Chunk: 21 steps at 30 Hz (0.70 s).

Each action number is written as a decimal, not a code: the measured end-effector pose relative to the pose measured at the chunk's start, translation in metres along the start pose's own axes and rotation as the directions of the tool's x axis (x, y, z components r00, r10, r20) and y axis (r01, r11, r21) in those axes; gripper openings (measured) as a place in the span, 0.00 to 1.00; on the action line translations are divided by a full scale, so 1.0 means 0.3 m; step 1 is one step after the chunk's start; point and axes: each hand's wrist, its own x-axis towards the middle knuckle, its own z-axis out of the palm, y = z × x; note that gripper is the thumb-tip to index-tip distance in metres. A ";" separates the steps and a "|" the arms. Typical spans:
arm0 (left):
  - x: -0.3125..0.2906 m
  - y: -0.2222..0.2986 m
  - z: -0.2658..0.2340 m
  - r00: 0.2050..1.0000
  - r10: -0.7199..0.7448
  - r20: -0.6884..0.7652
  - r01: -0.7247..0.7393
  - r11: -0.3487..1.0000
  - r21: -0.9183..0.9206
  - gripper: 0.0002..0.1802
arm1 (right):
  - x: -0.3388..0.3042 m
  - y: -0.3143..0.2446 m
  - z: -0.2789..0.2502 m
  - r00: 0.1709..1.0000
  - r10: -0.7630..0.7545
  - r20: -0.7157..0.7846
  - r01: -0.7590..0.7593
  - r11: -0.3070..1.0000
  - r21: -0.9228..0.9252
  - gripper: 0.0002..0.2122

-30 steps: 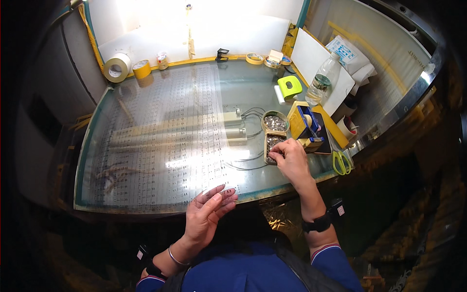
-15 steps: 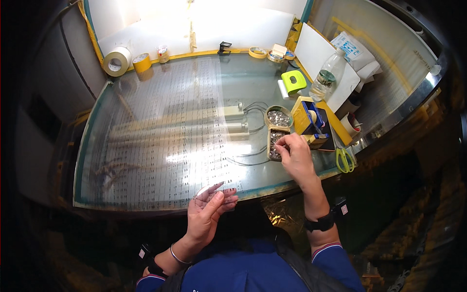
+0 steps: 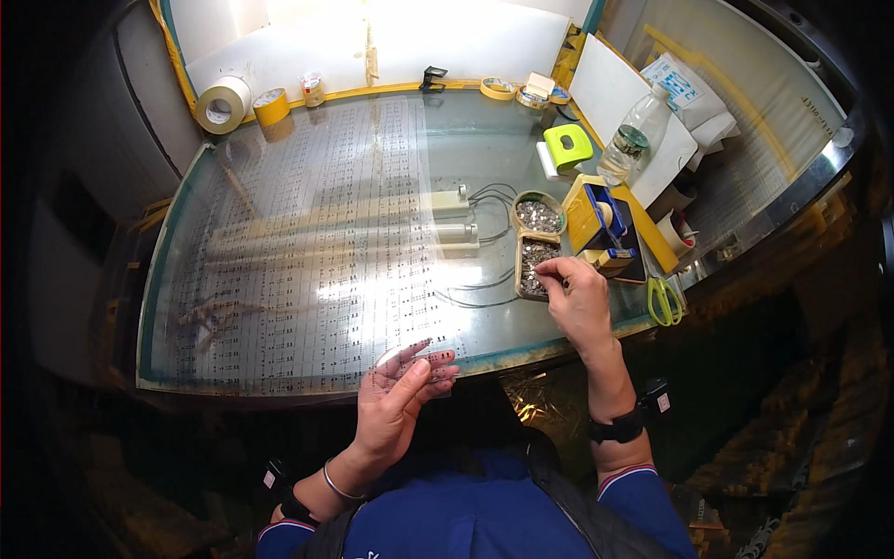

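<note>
A large clear film sheet [image 3: 307,270] with rows of small dark printed marks lies over the glass tabletop. My left hand [image 3: 396,405] grips its near right corner, the thumb on top and the fingers showing through from beneath. Over the near end of a rectangular box [image 3: 519,268] full of small shiny pieces is my right hand [image 3: 579,300]. Its thumb and index finger are pinched together at the pieces; whatever is between the tips is too small to make out. A round tub [image 3: 514,212] of similar pieces adjoins the box's far end.
Right of the box stand a yellow and blue tape dispenser [image 3: 587,216] and green-handled scissors [image 3: 664,302]. Farther back are a green hole punch [image 3: 568,146] and a plastic bottle [image 3: 636,138]. Tape rolls [image 3: 223,104] line the far edge. Light tubes [image 3: 438,235] show beneath the glass.
The whole view has shifted slightly. My right hand stays pinched at the rectangular box, with its fingertips near the pieces. My left hand keeps its hold on the film sheet.
</note>
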 end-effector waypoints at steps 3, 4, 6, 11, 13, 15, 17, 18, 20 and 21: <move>0.002 -0.001 0.001 1.000 0.002 0.007 -0.002 1.000 0.011 0.18 | -0.003 0.010 0.005 0.999 -0.040 -0.025 0.039 0.998 -0.040 0.03; 0.002 -0.002 0.000 1.000 0.001 0.005 -0.001 1.000 0.011 0.18 | -0.004 0.012 0.008 0.999 -0.040 -0.025 0.039 0.998 -0.039 0.03; 0.002 -0.002 0.000 1.000 0.001 0.002 -0.001 1.000 0.011 0.18 | -0.005 0.012 0.013 0.998 -0.052 -0.044 0.049 0.997 -0.054 0.03; 0.000 0.000 0.001 1.000 0.002 -0.002 -0.002 0.999 0.034 0.17 | -0.004 -0.009 0.008 0.996 -0.068 -0.057 0.064 0.996 -0.066 0.03; 0.002 0.001 0.000 1.000 -0.003 0.004 0.003 0.999 0.044 0.17 | -0.007 -0.016 0.005 0.996 -0.067 -0.062 0.064 0.997 -0.042 0.03; 0.004 0.002 -0.001 1.000 -0.007 0.003 0.007 0.998 0.055 0.17 | -0.017 -0.040 -0.005 0.996 0.090 -0.005 -0.089 0.986 0.141 0.04; 0.006 0.003 0.001 1.000 -0.013 0.014 0.012 0.998 0.065 0.18 | -0.030 -0.063 0.007 0.989 0.143 0.034 -0.146 0.938 0.313 0.04; 0.006 0.006 0.003 1.000 -0.012 0.007 0.012 0.998 0.066 0.18 | -0.038 -0.079 0.010 0.979 0.190 0.075 -0.203 0.860 0.468 0.04; 0.005 0.012 0.006 1.000 -0.019 0.020 0.018 0.999 0.049 0.20 | -0.057 -0.120 0.013 0.967 0.196 0.162 -0.253 0.803 0.540 0.04; 0.006 0.013 0.008 1.000 -0.019 0.016 0.018 0.999 0.049 0.20 | -0.067 -0.139 0.015 0.950 0.197 0.241 -0.305 0.741 0.598 0.04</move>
